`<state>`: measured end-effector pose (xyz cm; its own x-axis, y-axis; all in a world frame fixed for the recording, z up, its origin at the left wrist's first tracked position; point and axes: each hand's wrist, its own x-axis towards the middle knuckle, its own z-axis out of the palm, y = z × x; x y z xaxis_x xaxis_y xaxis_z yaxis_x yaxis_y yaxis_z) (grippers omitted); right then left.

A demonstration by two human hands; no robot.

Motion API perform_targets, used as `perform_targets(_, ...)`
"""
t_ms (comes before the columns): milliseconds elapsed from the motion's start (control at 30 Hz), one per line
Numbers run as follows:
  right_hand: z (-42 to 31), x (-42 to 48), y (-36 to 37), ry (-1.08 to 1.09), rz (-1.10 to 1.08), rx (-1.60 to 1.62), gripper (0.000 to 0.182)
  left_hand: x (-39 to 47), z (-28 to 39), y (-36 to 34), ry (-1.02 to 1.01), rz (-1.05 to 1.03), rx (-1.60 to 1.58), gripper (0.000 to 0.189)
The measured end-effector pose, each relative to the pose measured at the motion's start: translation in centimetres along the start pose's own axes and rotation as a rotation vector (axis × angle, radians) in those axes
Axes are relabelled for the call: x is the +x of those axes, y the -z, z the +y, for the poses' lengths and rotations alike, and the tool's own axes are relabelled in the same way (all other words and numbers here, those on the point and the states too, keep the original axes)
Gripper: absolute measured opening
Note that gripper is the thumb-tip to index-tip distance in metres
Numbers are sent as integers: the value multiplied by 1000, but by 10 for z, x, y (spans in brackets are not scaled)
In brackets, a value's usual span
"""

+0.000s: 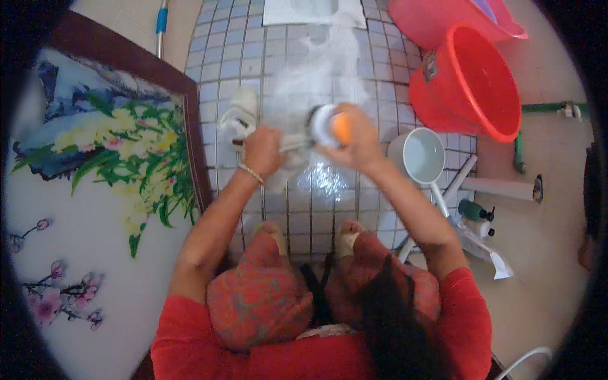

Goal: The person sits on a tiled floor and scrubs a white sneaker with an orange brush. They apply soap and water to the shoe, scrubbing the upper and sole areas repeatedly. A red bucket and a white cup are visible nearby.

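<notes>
My right hand (358, 140) grips a round white and orange thing (327, 126), probably a scrubbing brush, with a dark edge on its left side. My left hand (263, 149) is closed around a pale, blurred object (297, 142) that reaches towards the brush; its kind cannot be told. Beneath both hands, whitish suds (313, 71) and a wet sheen cover part of the tiled floor (299, 209). Just beyond my left hand lies a pale shoe (240, 111), blurred, on the tiles.
A red bucket (422, 102) stands at the right, with a pink basin (413, 19) behind it. A white dipper (423, 156) with liquid is nearer, beside pipes (498, 187) and pump bottles (470, 210). At the left is a flower-patterned panel (95, 190); a white fixture (313, 19) lies ahead.
</notes>
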<state>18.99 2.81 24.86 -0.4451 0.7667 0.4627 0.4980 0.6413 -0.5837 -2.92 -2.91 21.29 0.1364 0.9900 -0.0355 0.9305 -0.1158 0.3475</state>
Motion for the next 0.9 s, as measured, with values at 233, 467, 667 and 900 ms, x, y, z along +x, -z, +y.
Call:
perform_targets(233,55,-26,-1,122,-36,-203,54,13,6,-1,37,-34,-71,27)
perform_targets(467,-5,-9,-22,392,-137,-138,54,18,12,-9,32,-34,-116,21)
perform_targets(667,43,-12,6,40,-93,-119,56,5,-6,-10,77,-92,-67,28)
perform_targets(900,55,-31,7,10,-135,-86,60,-10,-5,-9,-37,75,-187,29)
